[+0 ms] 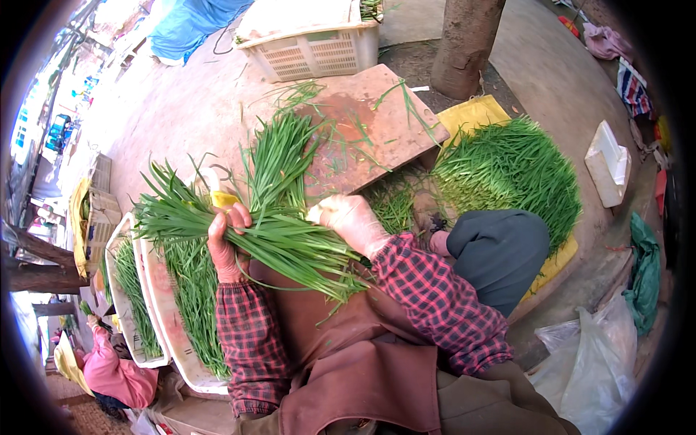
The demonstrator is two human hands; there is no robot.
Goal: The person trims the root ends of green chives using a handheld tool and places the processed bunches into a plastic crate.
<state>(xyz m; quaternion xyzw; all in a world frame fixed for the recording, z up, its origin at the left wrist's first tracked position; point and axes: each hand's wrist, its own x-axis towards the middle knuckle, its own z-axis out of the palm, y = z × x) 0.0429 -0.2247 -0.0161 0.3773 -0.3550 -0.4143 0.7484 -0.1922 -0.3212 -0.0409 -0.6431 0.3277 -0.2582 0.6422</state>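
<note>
Across my lap, my left hand (232, 235) is wrapped round a thick bunch of garlic chives (290, 239), its leaves fanning out to both sides of the grip. My right hand (349, 221) is closed at the upper edge of the same bunch. Its fingertips are partly hidden, so what it pinches cannot be made out. Just beyond, loose garlic chives (279, 152) lie against a low wooden board (377, 119) with stray leaves on it. A white and yellow object (223, 197) shows behind my left hand.
At right, a large heap of garlic chives (511, 174) rests on yellow sheeting (475, 114). White crates (196, 377) of chives stand at left. A plastic basket (312, 54) and tree trunk (467, 47) are ahead. A person in pink (119, 370) sits far left. Plastic bags (594, 362) lie lower right.
</note>
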